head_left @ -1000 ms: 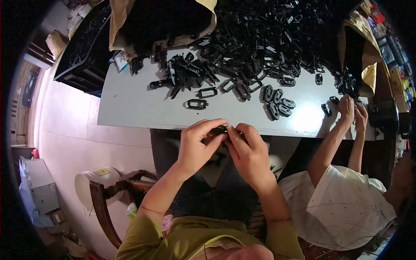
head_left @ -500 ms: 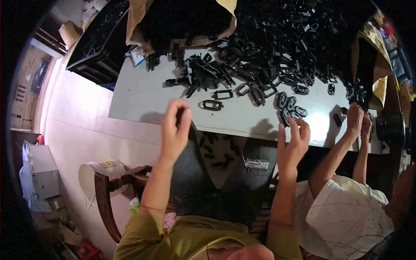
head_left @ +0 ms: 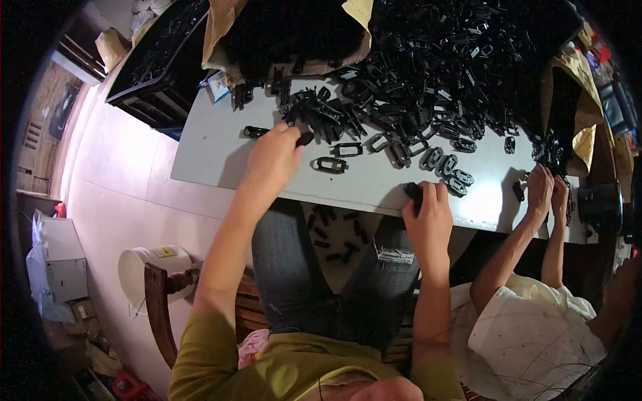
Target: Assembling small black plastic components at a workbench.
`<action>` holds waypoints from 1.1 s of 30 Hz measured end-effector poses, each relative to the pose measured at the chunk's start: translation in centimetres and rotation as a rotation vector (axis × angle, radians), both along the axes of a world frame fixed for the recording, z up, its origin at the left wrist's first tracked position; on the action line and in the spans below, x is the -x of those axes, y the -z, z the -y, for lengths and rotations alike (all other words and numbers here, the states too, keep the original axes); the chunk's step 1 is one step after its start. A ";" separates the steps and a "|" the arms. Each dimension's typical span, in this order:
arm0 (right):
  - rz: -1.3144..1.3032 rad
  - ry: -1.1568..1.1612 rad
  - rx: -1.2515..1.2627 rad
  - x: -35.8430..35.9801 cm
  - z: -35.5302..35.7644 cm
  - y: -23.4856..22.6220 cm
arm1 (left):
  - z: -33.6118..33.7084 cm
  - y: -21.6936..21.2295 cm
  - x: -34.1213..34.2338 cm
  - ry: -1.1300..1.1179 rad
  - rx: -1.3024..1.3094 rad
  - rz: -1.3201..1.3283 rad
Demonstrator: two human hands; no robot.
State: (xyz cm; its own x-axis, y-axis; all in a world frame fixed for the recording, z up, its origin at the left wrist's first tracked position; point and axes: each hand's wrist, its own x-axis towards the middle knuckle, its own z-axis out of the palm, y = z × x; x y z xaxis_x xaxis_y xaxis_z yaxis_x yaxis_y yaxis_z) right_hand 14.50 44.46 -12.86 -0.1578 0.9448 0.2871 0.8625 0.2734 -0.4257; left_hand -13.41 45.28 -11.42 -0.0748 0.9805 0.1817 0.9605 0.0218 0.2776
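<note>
Two bare hands are now well apart on the worktop (head_left: 371, 180), while the picture from one second ago shows them meeting at its near edge and the one after shows both raised and apart. The left hand (head_left: 275, 152) is at the near side of a small heap of black clips (head_left: 321, 110), fingers bent down towards it; a dark piece (head_left: 305, 138) shows right by its fingertips, but I cannot tell whether that grip is clamped on it or only touching. The right hand (head_left: 430, 217) is at the near edge, its grip closed, thumb and fingers pinching a black part (head_left: 413, 192). Just beyond it lies a cluster of oval frames (head_left: 446, 165); the earlier pictures show one more on its near left side, so the pinched part is probably that one. For the work, this seems to mean each hand deals with its own piece rather than both sharing one. Two loose frames (head_left: 322, 164) lie between the hands, a large dark pile (head_left: 428, 80) spreads behind, and a co-worker's hands (head_left: 539, 188) are at the far right
</note>
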 end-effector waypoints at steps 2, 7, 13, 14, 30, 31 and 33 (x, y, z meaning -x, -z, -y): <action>0.014 0.008 0.075 -0.2 -0.3 -0.1 | 0.6 -0.4 0.8 0.068 -0.025 0.247; -0.651 -0.208 0.349 0.4 0.4 -0.7 | 4.1 -1.7 -0.9 0.028 0.135 1.013; -0.641 -0.432 0.167 4.1 2.1 -4.2 | 6.1 -0.7 -5.5 0.302 0.193 1.362; -0.639 -0.429 0.165 4.0 2.2 -4.4 | 6.4 -0.6 -5.7 0.258 0.241 1.336; -0.098 -0.410 -0.098 3.5 4.6 -4.9 | 7.3 -3.1 -8.9 0.317 0.031 0.834; -0.089 -0.414 -0.128 3.5 4.8 -4.7 | 7.3 -3.0 -9.0 0.316 0.016 0.834; -0.125 -0.436 -0.130 3.1 4.7 -4.1 | 7.0 -2.5 -8.8 0.313 0.045 0.855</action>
State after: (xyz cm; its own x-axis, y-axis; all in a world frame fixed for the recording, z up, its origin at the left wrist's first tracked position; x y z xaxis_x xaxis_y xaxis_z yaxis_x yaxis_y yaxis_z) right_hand 11.40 39.78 -8.78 -0.4885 0.7530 0.4409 0.5995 0.6568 -0.4574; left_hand -4.60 38.24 -8.88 0.1048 0.9834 0.1480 0.3917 -0.1776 0.9028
